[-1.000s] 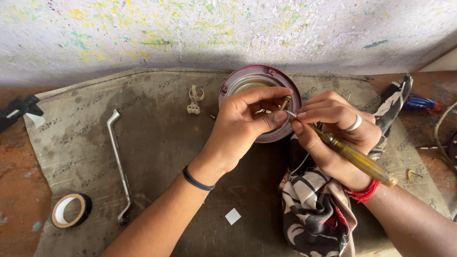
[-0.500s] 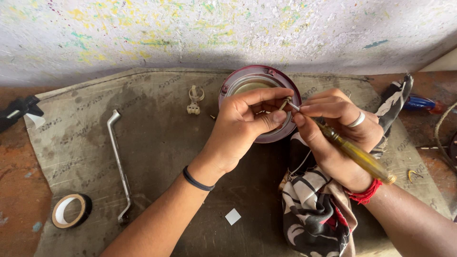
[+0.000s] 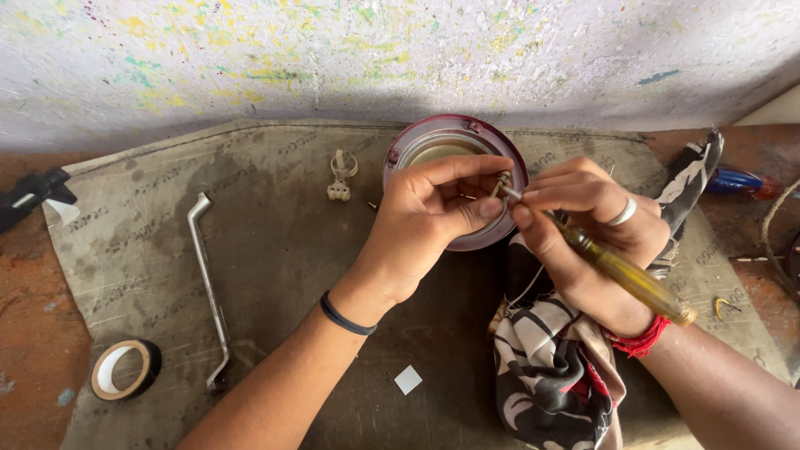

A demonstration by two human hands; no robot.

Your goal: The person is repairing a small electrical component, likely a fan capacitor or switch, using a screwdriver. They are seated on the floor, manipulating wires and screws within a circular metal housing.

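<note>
From the head view, we see the left hand point(image 3: 425, 221) pinching a small metal part point(image 3: 502, 181) between thumb and fingertips, the grip narrow and closed on it, just above the front rim of a round maroon housing point(image 3: 400, 150) that sits on the grey mat point(image 3: 275, 250). The part is too small for us to tell its exact shape.

The right hand point(image 3: 587, 242) is wrapped firmly around a screwdriver with a yellow see-through handle point(image 3: 629, 279); its thin shaft runs up and left, and the tip meets the small part held in the left fingers. We note a silver ring on one right finger and a red thread band at the right wrist, with a black band on the left wrist.

Under the right forearm lies a patterned cloth point(image 3: 550, 375) in black, white and red, touching the mat and reaching up beside the housing. Left of the housing we see a small pale clip-like fitting point(image 3: 340, 177). Further left, a bent ring spanner point(image 3: 208, 287) lies lengthwise on the mat, and a roll of tape point(image 3: 125, 369) rests at the mat's edge, near the spanner's lower end. A little white square point(image 3: 408, 379) lies between the forearms. At the far right, a blue-handled tool point(image 3: 737, 182) lies on the reddish floor, well apart from the hands.
</note>
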